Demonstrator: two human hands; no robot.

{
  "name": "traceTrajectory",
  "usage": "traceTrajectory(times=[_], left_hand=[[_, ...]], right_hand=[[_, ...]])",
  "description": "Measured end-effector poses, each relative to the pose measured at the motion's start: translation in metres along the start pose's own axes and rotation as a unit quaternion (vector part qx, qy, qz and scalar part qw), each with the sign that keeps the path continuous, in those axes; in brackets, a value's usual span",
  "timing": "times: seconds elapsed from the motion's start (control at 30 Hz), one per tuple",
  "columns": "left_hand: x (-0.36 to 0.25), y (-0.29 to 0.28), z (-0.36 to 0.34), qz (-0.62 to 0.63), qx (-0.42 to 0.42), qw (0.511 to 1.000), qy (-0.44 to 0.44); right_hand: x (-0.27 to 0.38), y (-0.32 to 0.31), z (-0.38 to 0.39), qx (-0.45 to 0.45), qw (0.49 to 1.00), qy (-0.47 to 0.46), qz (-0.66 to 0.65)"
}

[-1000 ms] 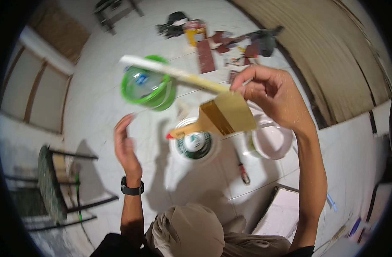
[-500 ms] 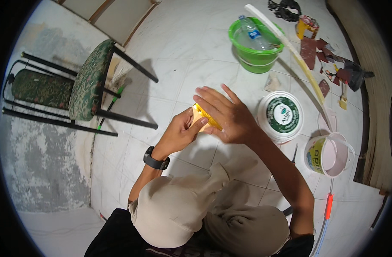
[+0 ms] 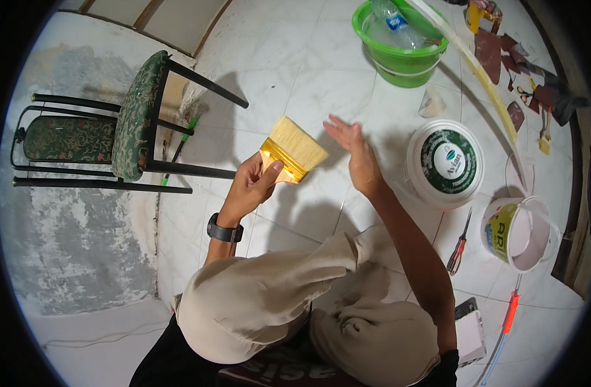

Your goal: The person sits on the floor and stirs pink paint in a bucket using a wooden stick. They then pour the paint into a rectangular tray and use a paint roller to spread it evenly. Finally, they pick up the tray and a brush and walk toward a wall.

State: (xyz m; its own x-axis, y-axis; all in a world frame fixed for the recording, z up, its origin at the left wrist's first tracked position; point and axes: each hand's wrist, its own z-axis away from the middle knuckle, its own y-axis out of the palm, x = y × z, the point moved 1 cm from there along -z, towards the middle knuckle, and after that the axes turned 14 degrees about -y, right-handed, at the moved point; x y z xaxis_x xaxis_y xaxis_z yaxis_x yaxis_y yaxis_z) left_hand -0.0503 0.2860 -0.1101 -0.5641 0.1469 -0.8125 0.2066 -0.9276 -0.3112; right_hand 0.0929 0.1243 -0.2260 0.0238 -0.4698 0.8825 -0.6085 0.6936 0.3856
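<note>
My left hand is closed round the handle of a wide paintbrush, thumb against its shiny gold band. Its pale bristles point up and away from me. To the right of the brush, apart from it, my right hand is held up, fingers stretched out and nothing in it. The nearest thing to that hand is a white tub with a green-and-white lid, standing on the tiled floor.
A patterned chair lies tipped at the left by the patchy wall. At far right stand a green bucket holding a plastic bottle and a small paint pail. A screwdriver and a red-handled rod lie on the floor.
My right hand has come off the brush and moved right. The bristles, covered before, now show. My left hand has shifted a little left, still holding the paintbrush.
</note>
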Motion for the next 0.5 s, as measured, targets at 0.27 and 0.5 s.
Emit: traceTrajectory(times=[0.27, 0.5], left_hand=[[0.015, 0.01, -0.007, -0.072, -0.023, 0.997, -0.023], [-0.023, 0.024, 0.006, -0.074, 0.002, 0.997, -0.001]], right_hand=[[0.102, 0.04, -0.007, 0.085, 0.981, -0.053, -0.168], [0.03, 0.001, -0.001, 0.111, 0.981, 0.06, 0.148]])
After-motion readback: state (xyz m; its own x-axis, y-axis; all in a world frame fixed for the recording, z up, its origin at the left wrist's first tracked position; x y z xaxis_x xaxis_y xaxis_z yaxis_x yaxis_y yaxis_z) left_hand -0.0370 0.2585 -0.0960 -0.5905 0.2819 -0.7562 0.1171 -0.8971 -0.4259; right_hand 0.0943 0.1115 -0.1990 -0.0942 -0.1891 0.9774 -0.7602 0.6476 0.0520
